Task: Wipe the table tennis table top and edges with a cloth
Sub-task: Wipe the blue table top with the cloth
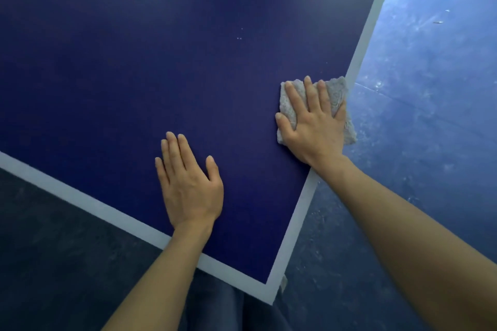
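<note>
1. Forearms, two in number and bare, enter from the bottom edge nearest the camera; both reach onto the table tennis table, of which one corner is in view.
2. Table top: one dark blue surface with two white border lines meeting at the near corner. A few pale specks show on the blue further up. The blue floor lies beyond the right-hand edge.
3. Cloth: one, pale grey, folded, lying on the right-hand border line and overhanging that edge slightly.
4. Right hand: fingers straight and spread, palm pressing the cloth flat to the top; it is not clenched round it.
5. Left hand: flat on the bare blue surface near the corner, fingers extended, holding nothing, apparently bracing.
6. Assessment of the step: wiping along the right edge. To do it well, keep even palm pressure, run the cloth parallel to the white line, let the overhang wrap the rim, and overlap successive passes toward the specks.
</note>
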